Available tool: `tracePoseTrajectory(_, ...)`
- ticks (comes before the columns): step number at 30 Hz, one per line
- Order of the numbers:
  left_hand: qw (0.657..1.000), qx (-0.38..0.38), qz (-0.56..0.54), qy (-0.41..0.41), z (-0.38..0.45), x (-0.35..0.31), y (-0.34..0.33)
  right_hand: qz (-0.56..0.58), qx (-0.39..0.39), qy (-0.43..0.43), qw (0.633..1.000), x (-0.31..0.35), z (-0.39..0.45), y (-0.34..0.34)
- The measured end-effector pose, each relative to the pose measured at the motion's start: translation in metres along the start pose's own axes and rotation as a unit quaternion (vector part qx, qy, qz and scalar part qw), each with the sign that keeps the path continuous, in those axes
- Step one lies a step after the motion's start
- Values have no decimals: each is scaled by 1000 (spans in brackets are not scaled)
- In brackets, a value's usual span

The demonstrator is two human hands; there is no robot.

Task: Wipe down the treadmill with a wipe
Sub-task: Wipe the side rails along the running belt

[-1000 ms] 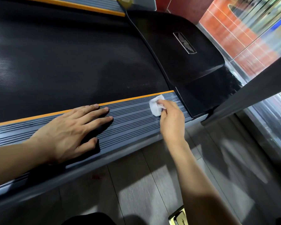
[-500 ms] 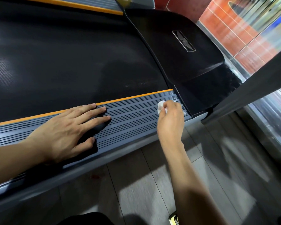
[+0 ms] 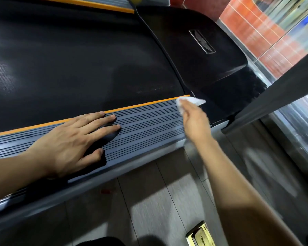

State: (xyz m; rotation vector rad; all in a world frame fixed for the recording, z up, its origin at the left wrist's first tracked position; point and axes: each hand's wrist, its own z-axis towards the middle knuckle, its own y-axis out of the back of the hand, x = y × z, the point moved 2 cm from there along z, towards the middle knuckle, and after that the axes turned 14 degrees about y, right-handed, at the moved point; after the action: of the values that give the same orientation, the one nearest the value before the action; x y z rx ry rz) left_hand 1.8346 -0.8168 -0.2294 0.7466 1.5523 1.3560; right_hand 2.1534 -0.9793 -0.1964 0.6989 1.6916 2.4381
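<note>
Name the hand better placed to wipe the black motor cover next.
Right. The right hand already holds the wipe at the motor cover's edge; the left hand rests flat on the ribbed side rail, farther back.

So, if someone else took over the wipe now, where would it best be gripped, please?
Probably the free white corner of the wipe, pinched from the motor-cover side. That corner sticks out flat past the right hand, whose fingers cover the rest on the ribbed side rail.

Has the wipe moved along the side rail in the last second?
Yes. The wipe, under the right hand, slid toward the rail's end at the black motor cover.
</note>
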Motion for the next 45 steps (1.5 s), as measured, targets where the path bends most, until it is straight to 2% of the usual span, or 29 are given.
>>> tracePoseTrajectory(2,1000,1,-2,2,0,-1,0,-14,-7,-68,998,-24,6,6)
tracePoseTrajectory(8,1000,10,3,-2,-1,-3,1,34,-39,-69,996,-23,2,-13)
tracePoseTrajectory(15,1000,12,21,0,-4,-4,-2,25,-7,-36,999,-20,2,-5)
tracePoseTrajectory(21,999,-4,30,44,-7,-16,-7,7,-10,-12,1000,-17,3,-6)
tracePoseTrajectory(26,998,2,25,60,-10,-19,-7,8,-9,-88,996,2,0,-13)
tracePoseTrajectory(27,998,7,23,61,-8,-21,-4,37,-9,-78,996,23,0,-21)
tracePoseTrajectory(28,997,3,26,68,-11,-25,-2,70,-4,-30,997,52,-5,-30)
tracePoseTrajectory(31,987,-34,15,158,-34,-26,-1,117,63,153,979,129,-22,-67)
tracePoseTrajectory(33,979,-44,19,200,-58,-23,-8,122,110,206,965,125,-22,-62)
tracePoseTrajectory(38,978,-33,43,204,-86,-20,-13,-30,193,75,978,-2,1,-6)
tracePoseTrajectory(41,972,-50,59,220,-82,-19,-15,-53,177,22,983,-25,9,-1)
tracePoseTrajectory(43,974,-32,42,219,-86,-19,-16,-9,146,57,988,0,6,-13)
tracePoseTrajectory(45,974,-47,45,216,-86,-19,-14,12,143,154,978,39,-3,-31)
